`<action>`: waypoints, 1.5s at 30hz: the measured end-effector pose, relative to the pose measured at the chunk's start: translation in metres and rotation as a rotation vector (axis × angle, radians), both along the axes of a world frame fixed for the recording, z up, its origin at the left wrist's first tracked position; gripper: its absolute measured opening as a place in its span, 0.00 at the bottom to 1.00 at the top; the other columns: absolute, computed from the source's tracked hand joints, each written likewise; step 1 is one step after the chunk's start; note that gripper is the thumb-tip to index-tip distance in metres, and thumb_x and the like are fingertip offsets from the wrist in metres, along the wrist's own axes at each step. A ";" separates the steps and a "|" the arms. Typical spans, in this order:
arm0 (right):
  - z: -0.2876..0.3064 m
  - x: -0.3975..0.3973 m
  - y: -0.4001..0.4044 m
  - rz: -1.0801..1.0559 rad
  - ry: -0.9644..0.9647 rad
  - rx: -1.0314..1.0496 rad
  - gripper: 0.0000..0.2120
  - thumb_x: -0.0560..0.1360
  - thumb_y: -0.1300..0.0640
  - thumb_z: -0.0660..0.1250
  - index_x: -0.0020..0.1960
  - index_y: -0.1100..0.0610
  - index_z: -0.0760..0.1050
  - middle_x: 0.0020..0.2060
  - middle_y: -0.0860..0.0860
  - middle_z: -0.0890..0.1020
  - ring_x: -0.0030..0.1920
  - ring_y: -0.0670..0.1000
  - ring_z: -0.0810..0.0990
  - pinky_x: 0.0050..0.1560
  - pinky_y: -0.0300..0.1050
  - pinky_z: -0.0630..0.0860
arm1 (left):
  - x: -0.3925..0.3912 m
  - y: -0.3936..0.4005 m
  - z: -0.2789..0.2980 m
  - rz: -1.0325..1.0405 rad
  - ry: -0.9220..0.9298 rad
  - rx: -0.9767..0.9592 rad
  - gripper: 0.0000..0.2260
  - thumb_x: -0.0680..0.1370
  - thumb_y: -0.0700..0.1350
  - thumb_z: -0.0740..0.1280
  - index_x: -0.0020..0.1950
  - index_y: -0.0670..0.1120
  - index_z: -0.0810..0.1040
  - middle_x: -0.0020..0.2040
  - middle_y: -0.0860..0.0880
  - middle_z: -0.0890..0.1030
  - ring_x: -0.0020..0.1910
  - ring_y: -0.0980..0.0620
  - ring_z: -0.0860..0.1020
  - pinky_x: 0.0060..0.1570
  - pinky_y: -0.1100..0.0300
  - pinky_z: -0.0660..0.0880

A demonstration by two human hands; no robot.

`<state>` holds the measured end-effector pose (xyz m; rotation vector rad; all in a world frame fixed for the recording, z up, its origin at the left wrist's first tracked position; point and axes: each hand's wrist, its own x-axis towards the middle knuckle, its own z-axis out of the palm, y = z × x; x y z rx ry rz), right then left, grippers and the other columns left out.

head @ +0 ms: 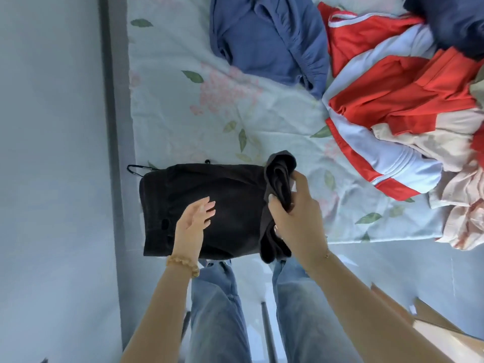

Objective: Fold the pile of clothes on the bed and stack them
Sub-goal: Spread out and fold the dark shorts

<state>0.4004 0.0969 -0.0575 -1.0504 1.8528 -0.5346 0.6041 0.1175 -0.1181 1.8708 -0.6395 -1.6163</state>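
Observation:
A black garment (225, 197) lies partly flat at the near left corner of the bed, a thin strap sticking out at its far left. My left hand (193, 221) hovers or rests on its near middle with fingers straight. My right hand (293, 210) grips the bunched right end of the black garment and lifts it off the sheet. A blue garment (264, 40) lies crumpled at the far middle. A red and white jacket (387, 106) sprawls on the right, over a cream and peach garment (461, 205).
The floral sheet (209, 113) covers the bed, with bare sheet between the black garment and the pile. A dark navy garment (453, 19) sits at the far right corner. A grey bed frame edge (111, 127) runs down the left. Cardboard (429, 320) lies on the floor at lower right.

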 end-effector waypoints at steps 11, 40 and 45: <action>-0.079 0.229 -0.006 0.574 0.313 0.244 0.34 0.81 0.51 0.56 0.79 0.53 0.41 0.45 0.53 0.80 0.41 0.56 0.80 0.40 0.49 0.74 | 0.151 0.025 -0.029 0.193 0.063 0.227 0.11 0.83 0.48 0.60 0.61 0.47 0.76 0.57 0.48 0.81 0.57 0.49 0.79 0.52 0.58 0.76; -0.126 0.160 -0.128 1.116 0.189 0.325 0.43 0.61 0.31 0.75 0.70 0.45 0.63 0.63 0.47 0.76 0.63 0.54 0.74 0.64 0.54 0.71 | 0.149 0.043 -0.055 -0.012 -0.018 0.108 0.13 0.74 0.42 0.73 0.56 0.49 0.76 0.51 0.50 0.83 0.51 0.52 0.82 0.47 0.62 0.80; -0.104 0.140 -0.122 0.779 -0.166 0.323 0.24 0.68 0.42 0.76 0.61 0.46 0.74 0.54 0.42 0.80 0.53 0.45 0.79 0.59 0.50 0.77 | 0.177 -0.002 -0.016 -0.157 -0.091 0.016 0.13 0.71 0.42 0.76 0.53 0.47 0.79 0.45 0.52 0.84 0.45 0.57 0.82 0.41 0.67 0.77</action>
